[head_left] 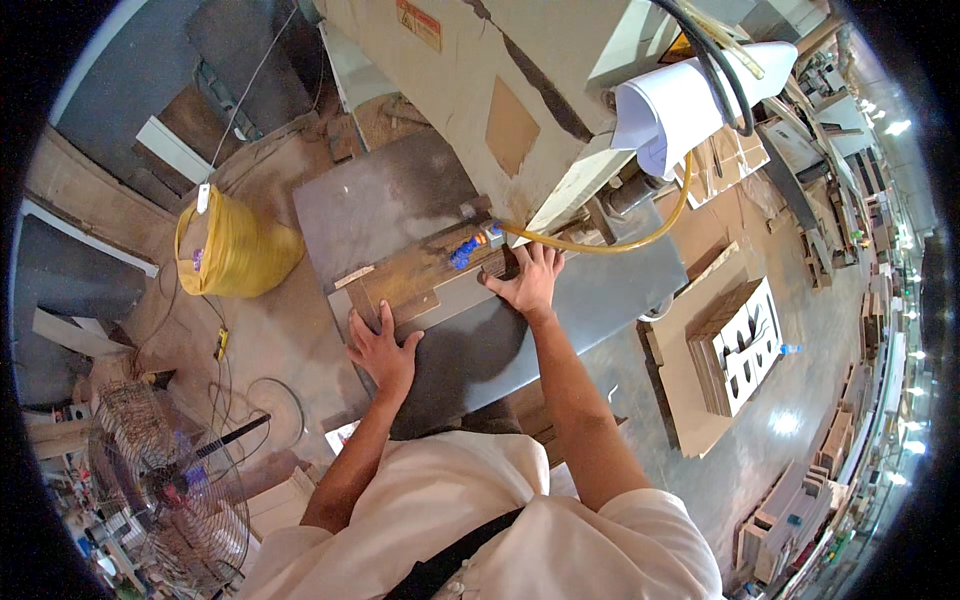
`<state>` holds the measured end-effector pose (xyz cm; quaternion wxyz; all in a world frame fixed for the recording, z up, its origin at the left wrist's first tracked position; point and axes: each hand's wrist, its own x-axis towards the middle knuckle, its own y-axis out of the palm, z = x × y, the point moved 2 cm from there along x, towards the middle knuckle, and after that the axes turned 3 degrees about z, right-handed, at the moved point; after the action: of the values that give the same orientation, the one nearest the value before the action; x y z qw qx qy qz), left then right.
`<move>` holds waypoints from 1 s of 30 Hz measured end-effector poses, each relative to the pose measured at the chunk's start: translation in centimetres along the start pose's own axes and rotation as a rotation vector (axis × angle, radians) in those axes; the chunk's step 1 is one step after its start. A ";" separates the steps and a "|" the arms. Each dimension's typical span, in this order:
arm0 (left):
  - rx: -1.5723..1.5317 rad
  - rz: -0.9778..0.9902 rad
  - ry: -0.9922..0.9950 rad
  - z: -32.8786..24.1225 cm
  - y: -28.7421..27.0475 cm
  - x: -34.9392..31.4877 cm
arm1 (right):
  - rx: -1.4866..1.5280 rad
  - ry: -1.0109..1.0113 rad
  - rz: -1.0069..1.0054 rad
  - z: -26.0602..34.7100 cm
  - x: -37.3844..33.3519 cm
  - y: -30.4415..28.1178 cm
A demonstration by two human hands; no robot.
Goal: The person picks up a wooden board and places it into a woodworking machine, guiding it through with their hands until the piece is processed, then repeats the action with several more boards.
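My left hand (385, 352) rests with its fingers spread on the left end of a flat, narrow grey-brown strip (462, 292). Closer to the machine column, my right hand (532, 283) lies with thumb and fingers apart at the strip's right part; its fingertips are partly lost in shadow. Behind the strip runs a brown wooden board (405, 280). A blue segmented nozzle (466, 252) points down over that board, just left of my right hand. All of this sits on a dark grey machine table (460, 370). Neither hand grips anything.
The pale machine column (540, 110) rises beyond my hands, with rolled white paper (680, 115) and a yellow hose (640, 245) on its right. A yellow sack (245, 245) and a caged fan (170, 480) stand left. Stacked cut panels (735, 350) lie right.
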<state>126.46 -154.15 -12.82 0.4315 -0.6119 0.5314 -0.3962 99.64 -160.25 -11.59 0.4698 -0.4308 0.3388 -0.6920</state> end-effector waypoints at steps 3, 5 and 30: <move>-0.021 0.023 -0.005 -0.2 0.1 0.1 | 0.016 0.000 -0.005 -0.4 0.1 0.2; -0.014 0.015 0.010 -0.4 0.1 0.1 | 0.023 0.009 0.001 -0.5 0.2 0.1; -0.031 0.056 -0.015 -3.1 -0.4 0.6 | -0.047 0.035 0.035 -2.7 0.9 0.2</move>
<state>123.76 -155.09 -11.42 0.4365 -0.6064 0.5513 -0.3712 97.05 -160.97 -12.66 0.4656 -0.4235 0.3709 -0.6829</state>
